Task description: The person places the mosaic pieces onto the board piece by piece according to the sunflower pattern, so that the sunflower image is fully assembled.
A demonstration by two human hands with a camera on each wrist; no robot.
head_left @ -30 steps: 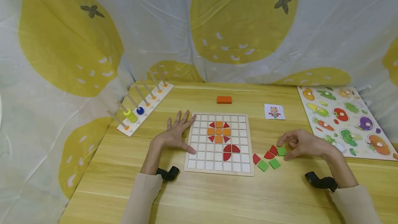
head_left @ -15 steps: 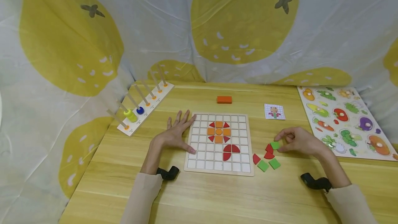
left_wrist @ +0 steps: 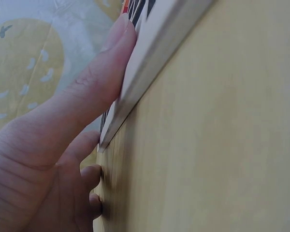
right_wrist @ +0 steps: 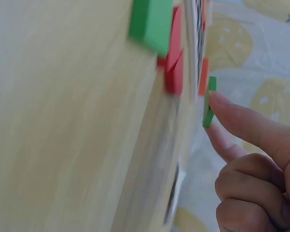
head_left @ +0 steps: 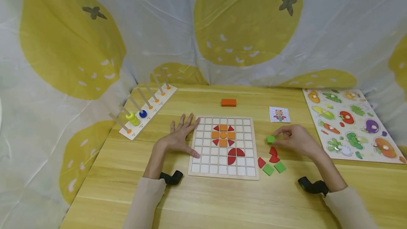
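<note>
My right hand [head_left: 295, 140] pinches a green square tile [head_left: 270, 139] between thumb and index finger, lifted off the table in the right wrist view; the other fingers are curled. My left hand [head_left: 179, 137] lies spread at the left edge of a white-squared wooden grid board [head_left: 203, 169], its thumb on the rim. On the board, orange pieces [head_left: 223, 128] and red triangles form a flower, with red quarter-circle pieces [head_left: 232, 160] below it. Between the board and my right hand lie loose red quarter-circles [head_left: 261, 162] and two green square tiles [head_left: 268, 169].
A pattern card [head_left: 279, 114] lies behind the loose pieces. An orange block [head_left: 228, 103] sits beyond the board. To the left stands a peg rack [head_left: 148, 111] with yellow and blue rings. A vegetable puzzle board [head_left: 353, 126] occupies the right. A lemon-print cloth [head_left: 178, 27] hangs behind.
My right hand has taken hold of one green tile, drawn it leftward past the red pieces and raised it. The left hand stays in place on the board.
</note>
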